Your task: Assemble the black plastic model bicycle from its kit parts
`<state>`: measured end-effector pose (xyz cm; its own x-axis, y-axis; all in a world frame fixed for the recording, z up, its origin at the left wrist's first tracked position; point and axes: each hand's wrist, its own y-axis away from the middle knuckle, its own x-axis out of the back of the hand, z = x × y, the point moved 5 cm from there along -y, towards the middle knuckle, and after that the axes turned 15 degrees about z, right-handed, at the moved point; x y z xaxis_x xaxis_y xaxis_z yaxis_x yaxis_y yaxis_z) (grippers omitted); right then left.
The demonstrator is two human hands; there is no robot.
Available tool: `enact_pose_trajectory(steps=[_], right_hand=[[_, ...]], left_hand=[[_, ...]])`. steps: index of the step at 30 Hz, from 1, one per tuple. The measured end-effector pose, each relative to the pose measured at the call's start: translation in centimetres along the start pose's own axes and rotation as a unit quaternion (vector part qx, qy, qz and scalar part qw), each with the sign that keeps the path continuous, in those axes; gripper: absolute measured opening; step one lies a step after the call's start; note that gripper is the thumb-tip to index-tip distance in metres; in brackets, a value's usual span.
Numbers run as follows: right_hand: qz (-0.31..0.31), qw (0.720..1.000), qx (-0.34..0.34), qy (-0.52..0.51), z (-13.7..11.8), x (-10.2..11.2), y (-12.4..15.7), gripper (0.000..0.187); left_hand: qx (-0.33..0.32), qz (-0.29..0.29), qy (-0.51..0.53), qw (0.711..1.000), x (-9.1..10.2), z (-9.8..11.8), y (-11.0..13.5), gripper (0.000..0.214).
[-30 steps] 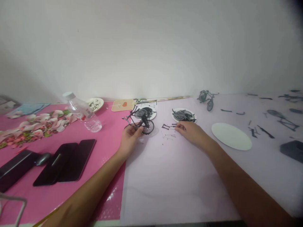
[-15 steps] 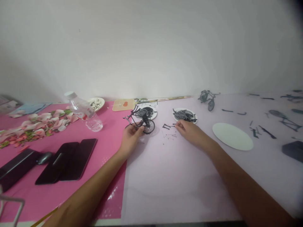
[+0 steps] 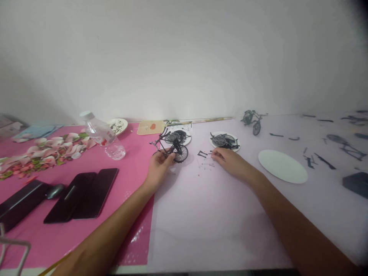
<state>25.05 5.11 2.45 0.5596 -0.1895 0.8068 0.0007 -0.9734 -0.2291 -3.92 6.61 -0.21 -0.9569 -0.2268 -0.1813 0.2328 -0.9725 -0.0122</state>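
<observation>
A black model bicycle [image 3: 180, 151] is gripped by its lower part between the thumb and fingers of my left hand [image 3: 158, 165], above the seam of the pink and pale surfaces. My right hand [image 3: 225, 159] rests low over the pale side with fingertips pinched together; what they hold, if anything, is too small to make out. Just left of those fingertips lie a small black frame-shaped part [image 3: 202, 154] and several thin pins [image 3: 207, 165]. Behind the right hand, a white plate [image 3: 237, 140] bears black wheels and other bicycle parts [image 3: 223, 139].
Another plate [image 3: 188, 141] with black parts stands behind the held bicycle. A second model bicycle [image 3: 253, 119] is by the wall. To the right lie a white oval plate [image 3: 283, 166] and scattered black parts [image 3: 324, 160]. Leftward are a bottle [image 3: 105, 138], phones [image 3: 94, 195] and artificial petals [image 3: 46, 151].
My right hand has shifted very slightly left and down, its fingertips still pinched near the small parts. The left hand and the bicycle look the same.
</observation>
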Motion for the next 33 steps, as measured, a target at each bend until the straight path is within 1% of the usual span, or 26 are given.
enact_pose_trajectory(steps=[6,11,17,21,24,26,29,33], right_hand=[[-0.007,1.000,0.004,0.000,0.3,-0.3,-0.1,0.030],[-0.056,0.998,0.006,0.001,0.4,-0.5,0.0,0.029],[-0.072,0.997,-0.005,0.004,0.7,-0.7,0.3,0.032],[-0.067,0.998,0.007,0.015,0.4,-0.8,0.4,0.029],[-0.050,0.999,0.018,0.010,-0.4,-0.5,0.5,0.027],[-0.051,0.998,0.025,0.003,-1.0,-0.4,0.6,0.026],[-0.078,0.996,0.031,0.004,-1.5,-0.4,0.9,0.024],[-0.115,0.993,0.005,0.020,-1.1,-0.6,1.2,0.025]], left_hand=[[-0.002,0.001,0.008,1.000,0.0,-0.2,-0.2,0.052],[0.001,-0.001,0.009,1.000,-0.1,0.1,-0.1,0.054],[0.006,0.002,0.005,1.000,-0.2,0.5,0.1,0.053],[0.008,0.005,0.008,1.000,-0.2,0.5,0.2,0.052],[0.005,0.003,0.008,1.000,-0.2,0.4,0.1,0.053],[0.004,0.000,0.004,1.000,-0.3,0.3,0.1,0.053],[0.003,-0.001,0.002,1.000,-0.3,0.4,0.1,0.052],[0.011,0.001,0.011,1.000,-0.3,0.3,0.1,0.054]])
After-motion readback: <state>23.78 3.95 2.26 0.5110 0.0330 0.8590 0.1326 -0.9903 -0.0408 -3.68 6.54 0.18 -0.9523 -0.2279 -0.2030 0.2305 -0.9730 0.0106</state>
